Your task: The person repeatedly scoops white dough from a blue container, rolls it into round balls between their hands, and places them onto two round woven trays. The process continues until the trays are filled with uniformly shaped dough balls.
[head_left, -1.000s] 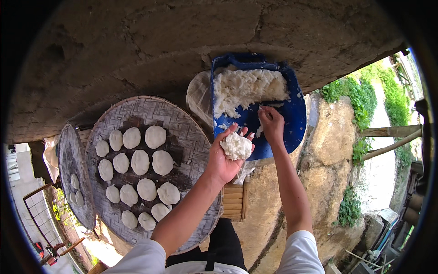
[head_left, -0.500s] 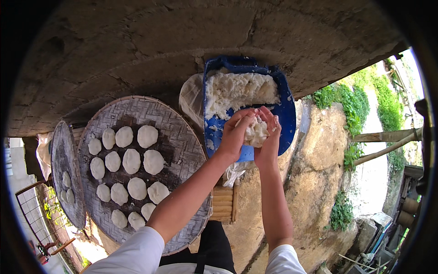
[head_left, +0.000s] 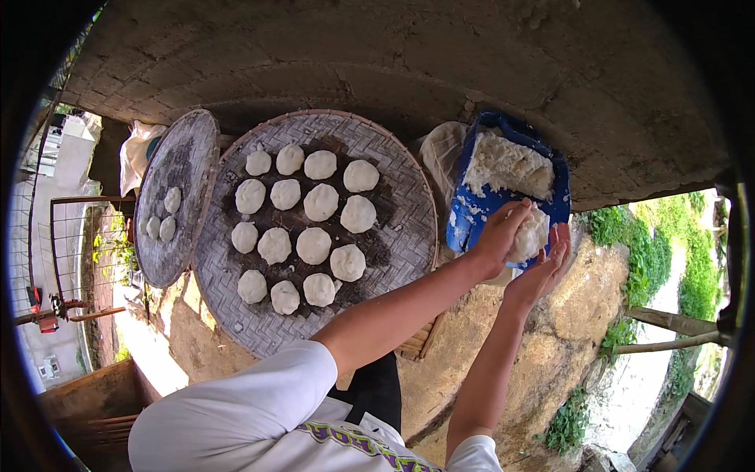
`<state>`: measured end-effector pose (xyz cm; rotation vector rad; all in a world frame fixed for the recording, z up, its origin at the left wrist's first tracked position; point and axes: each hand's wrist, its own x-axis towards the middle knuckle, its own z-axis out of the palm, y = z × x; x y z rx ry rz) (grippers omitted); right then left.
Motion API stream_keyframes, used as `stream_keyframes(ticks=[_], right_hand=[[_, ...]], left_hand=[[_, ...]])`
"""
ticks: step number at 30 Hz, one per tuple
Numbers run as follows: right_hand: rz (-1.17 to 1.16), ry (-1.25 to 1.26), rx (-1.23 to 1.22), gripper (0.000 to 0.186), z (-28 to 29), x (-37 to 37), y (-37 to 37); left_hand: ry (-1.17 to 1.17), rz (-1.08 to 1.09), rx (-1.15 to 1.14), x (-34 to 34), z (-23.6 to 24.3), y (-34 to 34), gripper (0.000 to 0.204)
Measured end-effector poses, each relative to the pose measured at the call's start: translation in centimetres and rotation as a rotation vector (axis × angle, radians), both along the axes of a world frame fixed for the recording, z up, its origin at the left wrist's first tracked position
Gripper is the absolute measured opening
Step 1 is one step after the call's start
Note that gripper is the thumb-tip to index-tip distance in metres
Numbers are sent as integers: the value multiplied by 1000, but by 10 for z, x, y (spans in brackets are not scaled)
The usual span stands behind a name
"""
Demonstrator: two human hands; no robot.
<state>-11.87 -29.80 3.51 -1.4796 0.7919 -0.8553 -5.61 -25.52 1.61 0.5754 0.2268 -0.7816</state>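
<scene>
A lump of white dough (head_left: 532, 234) is between my two hands, above the blue plastic tub (head_left: 560, 206). My left hand (head_left: 497, 236) is closed round the lump's left side, with the thumb and fingers bent over its top. On the other side my right hand (head_left: 544, 271) is tilted upward, its fingers stretched out beside the dough; whether its palm presses the dough, I cannot tell. More loose white dough (head_left: 511, 165) fills the far part of the tub, and smears cling to its walls. Rows of round dough pieces (head_left: 321, 203) lie on a large woven tray (head_left: 401, 259) to the left.
A smaller round woven tray (head_left: 177, 244) at the far left bears several small dough pieces. A pale plastic bag (head_left: 440, 157) lies between the big tray and the tub. The brown wall (head_left: 354, 59) runs along the back; stony ground (head_left: 582, 315) is at right.
The view has swung left, so the trays and tub appear farther right. My right hand has opened out from its cupped hold, while my left hand keeps the dough lump.
</scene>
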Motion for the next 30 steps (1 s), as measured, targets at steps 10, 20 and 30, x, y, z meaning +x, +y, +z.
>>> stream_keyframes(ticks=[10,20,30], right_hand=[[241,-504,535,63,108,-94,147],[441,-601,1059,60,160,-145,364],[750,-172,1057,52,182,-217,599]], left_hand=[[-397,-89,38,-77,133,149,49],[-763,408,565,-183,194,397,43],[-334,792,400,-273,224,638,58]])
